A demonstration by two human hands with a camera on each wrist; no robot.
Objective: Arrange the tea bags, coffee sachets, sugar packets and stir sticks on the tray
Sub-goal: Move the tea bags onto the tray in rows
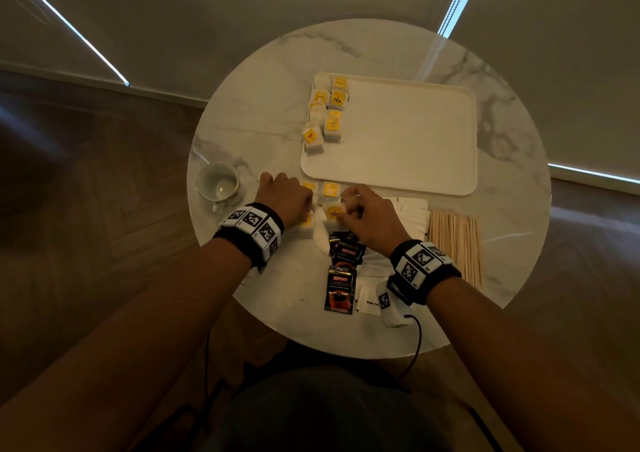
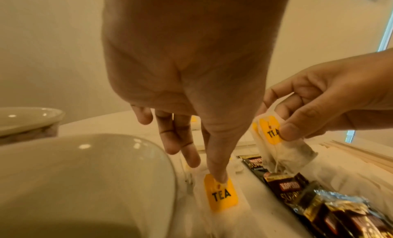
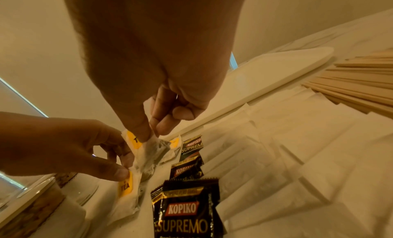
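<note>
My right hand (image 3: 152,134) pinches a tea bag (image 3: 155,150) by its top, and it hangs just above the table. My left hand (image 2: 204,171) reaches down with fairly straight fingers. Its thumb tip rests on the yellow tag of another tea bag (image 2: 221,192) lying flat on the table. More loose tea bags (image 1: 329,190) lie between both hands. Several tea bags (image 1: 329,112) sit in a column along the left side of the cream tray (image 1: 415,140). Coffee sachets (image 1: 341,278), white sugar packets (image 1: 412,216) and wooden stir sticks (image 1: 455,244) lie on the table near me.
A white teacup (image 1: 218,185) on its saucer stands at the table's left edge, close to my left wrist. The round marble table (image 1: 249,112) has its rim just behind the sachets. Most of the tray's surface is bare.
</note>
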